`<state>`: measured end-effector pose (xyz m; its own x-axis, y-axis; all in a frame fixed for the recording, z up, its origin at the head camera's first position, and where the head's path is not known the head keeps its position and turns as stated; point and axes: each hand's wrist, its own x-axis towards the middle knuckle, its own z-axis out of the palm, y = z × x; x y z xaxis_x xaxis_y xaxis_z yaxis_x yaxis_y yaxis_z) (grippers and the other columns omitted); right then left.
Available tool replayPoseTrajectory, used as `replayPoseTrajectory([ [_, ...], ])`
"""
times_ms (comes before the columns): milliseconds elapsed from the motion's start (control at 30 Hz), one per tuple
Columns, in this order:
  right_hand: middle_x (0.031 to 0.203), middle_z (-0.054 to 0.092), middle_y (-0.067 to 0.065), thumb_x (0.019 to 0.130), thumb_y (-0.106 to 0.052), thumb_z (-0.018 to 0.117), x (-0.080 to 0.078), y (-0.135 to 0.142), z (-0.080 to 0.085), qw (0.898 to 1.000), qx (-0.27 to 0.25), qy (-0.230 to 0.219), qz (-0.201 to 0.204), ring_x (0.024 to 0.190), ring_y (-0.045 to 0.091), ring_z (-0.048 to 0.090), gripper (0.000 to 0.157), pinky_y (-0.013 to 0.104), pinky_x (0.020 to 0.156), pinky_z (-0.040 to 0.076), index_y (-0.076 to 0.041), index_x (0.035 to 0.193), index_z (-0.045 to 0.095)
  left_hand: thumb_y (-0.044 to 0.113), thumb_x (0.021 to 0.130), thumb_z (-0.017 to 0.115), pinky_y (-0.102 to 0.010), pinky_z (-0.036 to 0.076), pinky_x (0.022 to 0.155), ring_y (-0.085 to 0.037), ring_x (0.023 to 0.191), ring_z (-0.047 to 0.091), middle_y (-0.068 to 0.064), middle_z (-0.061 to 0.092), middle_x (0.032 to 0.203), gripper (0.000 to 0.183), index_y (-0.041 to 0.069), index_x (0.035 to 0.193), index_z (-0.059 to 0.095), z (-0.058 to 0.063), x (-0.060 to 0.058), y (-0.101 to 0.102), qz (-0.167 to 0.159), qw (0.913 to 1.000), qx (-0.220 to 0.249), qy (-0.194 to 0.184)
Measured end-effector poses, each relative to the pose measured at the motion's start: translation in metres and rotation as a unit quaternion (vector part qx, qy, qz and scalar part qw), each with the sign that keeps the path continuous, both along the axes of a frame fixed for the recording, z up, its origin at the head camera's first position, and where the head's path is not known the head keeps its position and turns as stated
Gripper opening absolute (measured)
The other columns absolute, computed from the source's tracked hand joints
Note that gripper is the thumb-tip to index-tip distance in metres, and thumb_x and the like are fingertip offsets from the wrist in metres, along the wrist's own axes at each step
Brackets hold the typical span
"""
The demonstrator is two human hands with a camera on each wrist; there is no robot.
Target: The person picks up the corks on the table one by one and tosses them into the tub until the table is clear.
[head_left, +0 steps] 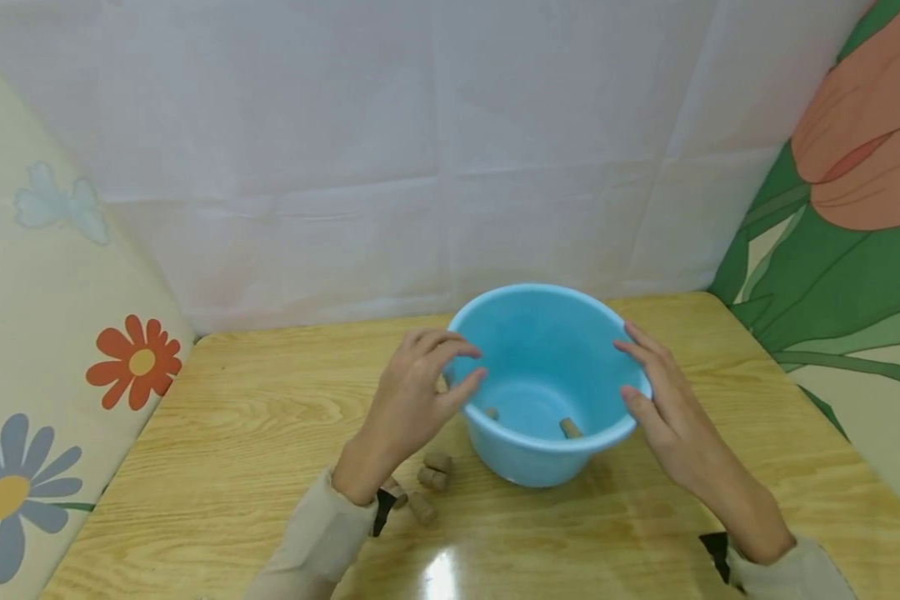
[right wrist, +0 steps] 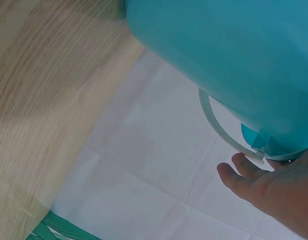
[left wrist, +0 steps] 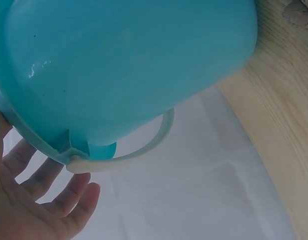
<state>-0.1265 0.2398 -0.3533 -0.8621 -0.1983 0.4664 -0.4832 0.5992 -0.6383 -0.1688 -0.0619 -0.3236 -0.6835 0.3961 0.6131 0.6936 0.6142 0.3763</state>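
A light-blue plastic bucket (head_left: 528,458) stands in front of me, its mouth facing up, with a pale handle (left wrist: 139,152) hanging on its far side. My left hand (head_left: 412,383) is at the left of its rim, fingers loosely bent and thumb apart; the wrist view shows the ring and little fingers free of the rim. Opposite, my right hand (head_left: 671,417) touches the right rim with relaxed, spread fingers. Inside lie a brown, cork-like piece (head_left: 570,428) and a smaller brown bit (head_left: 492,413), partly behind the rim.
Several more cork-like pieces (head_left: 422,507) lie on the wooden table (head_left: 270,417), close to my left wrist. White cloth (head_left: 345,167) hangs behind the table's back edge. Flower-printed panels (head_left: 862,292) flank both sides.
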Motion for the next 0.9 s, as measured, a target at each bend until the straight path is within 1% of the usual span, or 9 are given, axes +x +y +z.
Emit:
replayPoseTrajectory([
  [200, 0.164, 0.021, 0.013, 0.101, -0.010, 0.047, 0.000, 0.000, 0.000, 1.000, -0.001, 0.003, 0.001, 0.147, 0.045, 0.023, 0.049, 0.074, 0.102, 0.027, -0.007, 0.149, 0.039, 0.023, 0.087, 0.077, -0.038, 0.054, 0.095, -0.022, 0.111, 0.062, -0.007, 0.070, 0.111, 0.022, 0.009, 0.104, 0.074, -0.002, -0.001, -0.005, -0.009, 0.9993, 0.012, 0.033],
  [333, 0.164, 0.020, 0.013, 0.102, -0.010, 0.047, 0.000, 0.000, 0.000, 1.000, 0.000, 0.001, 0.002, 0.147, 0.046, 0.022, 0.049, 0.074, 0.102, 0.027, -0.007, 0.149, 0.039, 0.022, 0.086, 0.078, -0.036, 0.056, 0.091, -0.021, 0.107, 0.065, -0.006, 0.070, 0.109, 0.022, 0.009, 0.103, 0.074, -0.004, -0.001, -0.010, -0.005, 0.9987, 0.024, 0.046],
  [500, 0.164, 0.020, 0.013, 0.101, -0.010, 0.047, 0.000, 0.000, -0.001, 1.000, 0.000, 0.000, 0.000, 0.147, 0.045, 0.022, 0.049, 0.075, 0.103, 0.026, -0.007, 0.149, 0.039, 0.020, 0.087, 0.078, -0.036, 0.056, 0.091, -0.021, 0.105, 0.066, -0.005, 0.071, 0.107, 0.020, 0.008, 0.102, 0.073, -0.005, 0.000, -0.018, 0.011, 0.9982, 0.038, 0.046],
  [733, 0.164, 0.021, 0.013, 0.101, -0.009, 0.047, -0.001, 0.000, -0.001, 1.000, 0.000, 0.001, 0.002, 0.147, 0.045, 0.021, 0.048, 0.075, 0.104, 0.025, -0.006, 0.149, 0.039, 0.019, 0.088, 0.076, -0.038, 0.056, 0.093, -0.022, 0.104, 0.066, -0.005, 0.071, 0.104, 0.018, 0.009, 0.103, 0.073, -0.010, -0.001, -0.032, 0.041, 0.9979, 0.033, 0.039],
  [900, 0.164, 0.020, 0.013, 0.101, -0.009, 0.048, -0.001, 0.000, 0.000, 1.000, 0.000, 0.001, 0.003, 0.147, 0.045, 0.021, 0.049, 0.074, 0.105, 0.025, -0.006, 0.148, 0.039, 0.019, 0.087, 0.077, -0.038, 0.057, 0.090, -0.022, 0.101, 0.066, -0.004, 0.072, 0.101, 0.018, 0.008, 0.101, 0.072, -0.016, -0.001, -0.039, 0.048, 0.9976, 0.029, 0.041],
])
